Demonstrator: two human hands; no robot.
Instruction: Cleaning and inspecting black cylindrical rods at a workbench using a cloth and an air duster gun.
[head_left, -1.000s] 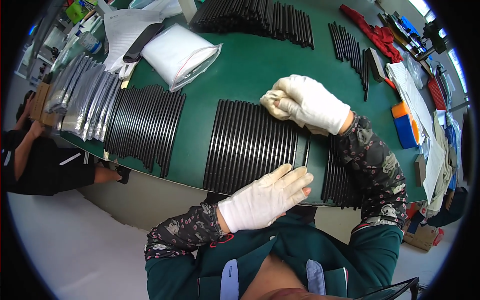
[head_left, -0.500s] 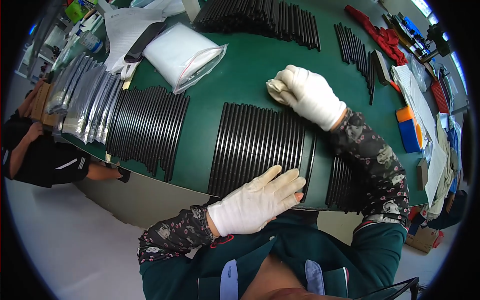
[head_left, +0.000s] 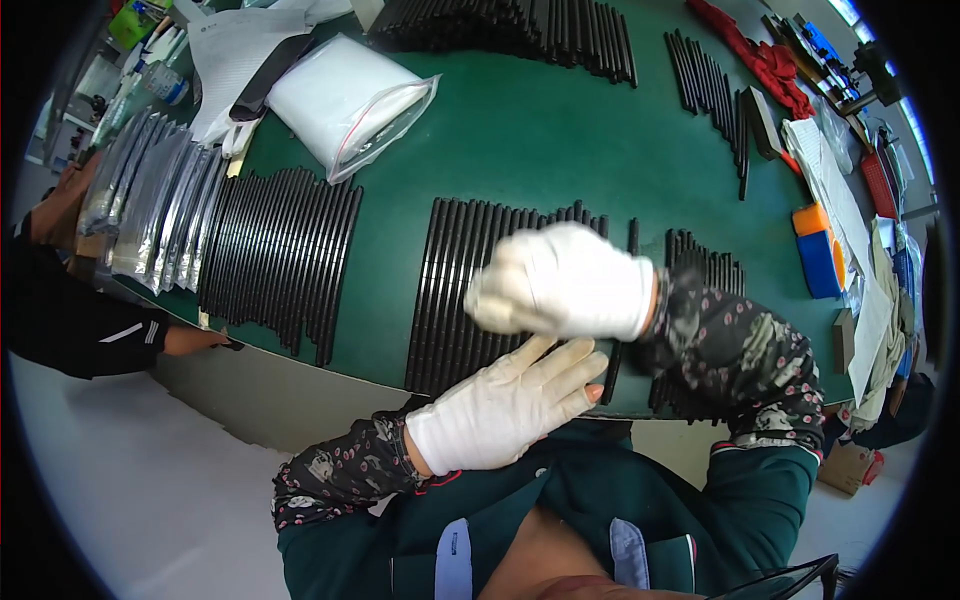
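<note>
A row of slim black rods (head_left: 450, 270) lies side by side on the green table in front of me. My left hand (head_left: 505, 405), in a white glove, rests flat across the rods' near ends with fingers stretched out. One bare fingertip pokes out of that glove. Over the middle of the same row is my gloved right hand (head_left: 560, 285), closed and smeared by motion; a pale lump shows at its fingers, too blurred to name. A single rod (head_left: 633, 240) lies just right of the row, partly hidden by my right wrist. More rods (head_left: 705, 255) lie under my right forearm.
More black rods lie at left (head_left: 285, 260), in a far pile (head_left: 510, 30) and at far right (head_left: 710, 90). Silvery plastic-wrapped packs (head_left: 165, 210), a white bag (head_left: 350, 105), a blue-orange tape dispenser (head_left: 820, 255) and a red cloth (head_left: 755, 55) surround them. Another person (head_left: 85, 310) is at left.
My right hand has swept from beyond the rods' far ends back toward me, down over the row. My left hand stays spread on the near ends. The view has shifted slightly.
</note>
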